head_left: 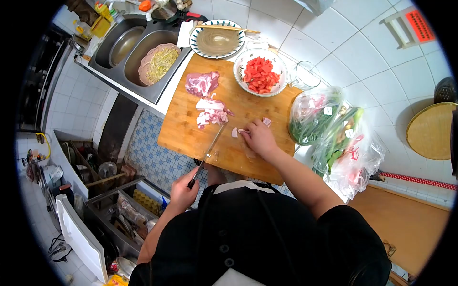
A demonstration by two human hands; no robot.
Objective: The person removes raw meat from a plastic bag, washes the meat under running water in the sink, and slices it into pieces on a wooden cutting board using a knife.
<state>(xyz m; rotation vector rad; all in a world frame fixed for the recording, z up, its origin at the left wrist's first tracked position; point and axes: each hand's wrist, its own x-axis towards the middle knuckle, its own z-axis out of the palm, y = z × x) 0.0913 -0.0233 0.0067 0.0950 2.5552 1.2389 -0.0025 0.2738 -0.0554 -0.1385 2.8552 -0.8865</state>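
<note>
My left hand (182, 191) is closed around the dark handle of a kitchen knife (213, 145). The blade points away from me, its tip beside sliced raw meat (212, 114) on a wooden cutting board (179, 136). On the board's right half, my right hand (260, 138) has its fingertips bent together at a small pale piece of meat (242, 131). Another small meat scrap (266, 122) lies just past that hand, and one more (234, 132) sits to its left. A larger chunk of raw meat (202, 83) rests near the board's far left corner.
A bowl of chopped red pieces, perhaps tomato, (238, 78) stands at the board's far edge. Behind it are a patterned plate (194, 45) with chopsticks (229, 28) and a glass (307, 76). Bagged green vegetables (315, 114) lie right. Left, the sink (157, 93) holds a basket of bean sprouts (162, 64).
</note>
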